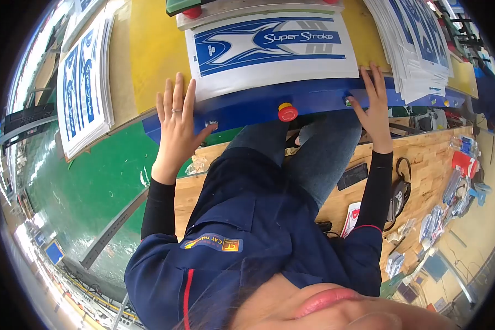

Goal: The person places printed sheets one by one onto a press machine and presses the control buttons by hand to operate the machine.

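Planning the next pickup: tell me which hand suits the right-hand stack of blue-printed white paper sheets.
Right, I'd say: the right hand has its fingers close beside that stack, while the left hand lies beyond the round red button.

Ahead of you: sheet (pixel 269 47) on worktable (pixel 148 49), L stack (pixel 85 88) and R stack (pixel 412 49) either side. On front panel (pixel 247 107), e-stop (pixel 287 112) sits btwn L btn (pixel 212 125) & R btn (pixel 348 101). Phone (pixel 352 176): R of your legs (pixel 319 148).
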A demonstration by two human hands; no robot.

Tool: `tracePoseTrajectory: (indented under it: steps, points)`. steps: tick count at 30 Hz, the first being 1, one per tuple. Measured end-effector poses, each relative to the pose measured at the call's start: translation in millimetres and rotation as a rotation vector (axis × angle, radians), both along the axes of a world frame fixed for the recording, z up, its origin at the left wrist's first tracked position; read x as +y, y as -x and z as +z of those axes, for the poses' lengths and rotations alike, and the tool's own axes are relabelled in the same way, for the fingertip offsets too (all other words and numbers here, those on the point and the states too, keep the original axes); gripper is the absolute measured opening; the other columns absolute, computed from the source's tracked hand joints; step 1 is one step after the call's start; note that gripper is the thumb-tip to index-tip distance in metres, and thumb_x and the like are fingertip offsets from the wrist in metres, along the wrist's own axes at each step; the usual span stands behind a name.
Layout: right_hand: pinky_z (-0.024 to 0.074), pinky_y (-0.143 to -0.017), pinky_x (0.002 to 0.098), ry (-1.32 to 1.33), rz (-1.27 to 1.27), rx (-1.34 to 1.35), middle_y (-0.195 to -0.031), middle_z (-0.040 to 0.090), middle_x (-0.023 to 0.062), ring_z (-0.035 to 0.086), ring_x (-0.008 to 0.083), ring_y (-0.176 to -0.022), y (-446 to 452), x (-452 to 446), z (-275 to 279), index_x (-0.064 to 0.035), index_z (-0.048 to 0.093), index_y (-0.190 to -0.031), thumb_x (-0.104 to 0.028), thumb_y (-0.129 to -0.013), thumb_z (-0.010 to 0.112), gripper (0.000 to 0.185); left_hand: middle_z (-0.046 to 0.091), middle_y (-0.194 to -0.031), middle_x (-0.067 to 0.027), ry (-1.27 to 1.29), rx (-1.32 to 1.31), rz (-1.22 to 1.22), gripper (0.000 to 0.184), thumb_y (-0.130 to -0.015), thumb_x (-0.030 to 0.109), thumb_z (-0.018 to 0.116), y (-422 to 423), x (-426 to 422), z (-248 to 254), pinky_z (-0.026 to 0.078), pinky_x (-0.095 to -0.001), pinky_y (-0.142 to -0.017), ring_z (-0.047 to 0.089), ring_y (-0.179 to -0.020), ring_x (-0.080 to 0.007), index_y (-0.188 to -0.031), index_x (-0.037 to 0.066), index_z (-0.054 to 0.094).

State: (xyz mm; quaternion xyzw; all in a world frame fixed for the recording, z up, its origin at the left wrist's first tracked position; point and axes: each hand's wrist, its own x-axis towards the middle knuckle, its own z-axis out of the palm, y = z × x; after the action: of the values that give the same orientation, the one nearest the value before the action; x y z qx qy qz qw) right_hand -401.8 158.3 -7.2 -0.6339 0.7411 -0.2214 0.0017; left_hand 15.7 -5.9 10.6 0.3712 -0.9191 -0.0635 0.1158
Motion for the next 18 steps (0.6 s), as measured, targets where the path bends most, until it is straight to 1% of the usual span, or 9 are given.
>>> tracePoseTrajectory:
  steps: [1,2,5,8,13,14,16,17,18]
  points:
    - [0.0275,-0.119,0.0519,-0.01,0.02,-0.046,-0.163,0.029,0.011,0.026,0.0358,-0.15,2,0,6,-0.0218,0.043,-0.152,-0.019,-0.081,0.074,0.077,0.021,-0.164,-0.0185,-0.032,-0.004,0.0,0.111,-0.07,0.031,0.088,2,0,5,0.011,-0.0565,-0.123,0.016,-0.153,-0.0387,-0.158,0.009,0.023]
    - [0.0279,-0.119,0.0519,-0.02,0.038,-0.089,-0.163,0.03,0.0105,0.026,0.0354,-0.15,2,0,11,-0.0222,0.044,-0.152,-0.017,-0.079,0.076,0.08,0.021,-0.164,-0.0186,-0.044,-0.001,0.003,0.112,-0.069,0.029,0.089,1,1,6,0.011,-0.0566,-0.123,0.016,-0.153,-0.0387,-0.157,0.009,0.023]
    - [0.0294,-0.118,0.0511,-0.083,-0.008,-0.066,-0.161,0.032,0.0094,0.029,0.0346,-0.149,5,1,14,-0.0231,0.045,-0.151,-0.013,-0.072,0.079,0.087,0.022,-0.163,-0.0192,-0.048,0.015,0.021,0.112,-0.067,0.023,0.09,4,1,5,0.011,-0.0569,-0.123,0.017,-0.153,-0.039,-0.157,0.01,0.023]
    - [0.0304,-0.118,0.0499,-0.072,-0.053,0.075,-0.159,0.035,0.0088,0.034,0.0345,-0.146,0,1,14,-0.0235,0.046,-0.15,-0.011,-0.071,0.079,0.086,0.023,-0.163,-0.0199,-0.01,0.016,0.039,0.113,-0.066,0.021,0.09,7,3,0,0.012,-0.0569,-0.123,0.017,-0.152,-0.0396,-0.156,0.01,0.023]
    - [0.0332,-0.115,0.0487,0.037,-0.069,0.065,-0.156,0.039,0.0097,0.04,0.0356,-0.141,-7,8,9,-0.0209,0.048,-0.148,-0.007,-0.073,0.077,0.081,0.025,-0.162,-0.0194,0.01,0.029,0.049,0.113,-0.064,0.02,0.091,8,6,1,0.013,-0.0554,-0.123,0.02,-0.152,-0.0392,-0.155,0.01,0.025]
    - [0.0338,-0.114,0.0487,0.072,-0.076,0.063,-0.155,0.04,0.0103,0.041,0.036,-0.14,-11,11,4,-0.0204,0.049,-0.147,-0.006,-0.074,0.077,0.08,0.026,-0.161,-0.0199,-0.007,0.051,0.035,0.111,-0.064,0.021,0.09,9,6,2,0.016,-0.0557,-0.122,0.022,-0.151,-0.0402,-0.155,0.01,0.027]
    - [0.0353,-0.112,0.0489,0.158,-0.19,-0.026,-0.151,0.044,0.0152,0.043,0.0382,-0.136,-25,30,-19,-0.0159,0.051,-0.145,-0.008,-0.08,0.075,0.069,0.028,-0.16,-0.0208,-0.023,0.091,0.02,0.109,-0.064,0.022,0.09,4,3,8,0.021,-0.0565,-0.12,0.026,-0.148,-0.042,-0.154,0.01,0.031]
    - [0.0358,-0.111,0.0492,0.238,-0.223,-0.075,-0.15,0.045,0.0169,0.044,0.0391,-0.135,-29,41,-37,-0.0145,0.052,-0.144,-0.009,-0.082,0.074,0.066,0.034,-0.157,-0.0192,-0.006,0.09,0.004,0.102,-0.067,0.022,0.089,2,1,12,0.025,-0.054,-0.119,0.031,-0.146,-0.0404,-0.153,0.011,0.035]
    - [0.0365,-0.111,0.0495,0.194,-0.32,0.021,-0.149,0.047,0.018,0.046,0.0395,-0.134,-40,57,-43,-0.0119,0.053,-0.142,-0.01,-0.086,0.072,0.06,0.039,-0.155,-0.0177,0.021,0.086,-0.003,0.095,-0.07,0.023,0.087,0,-2,17,0.028,-0.0514,-0.117,0.036,-0.143,-0.0387,-0.151,0.013,0.04]
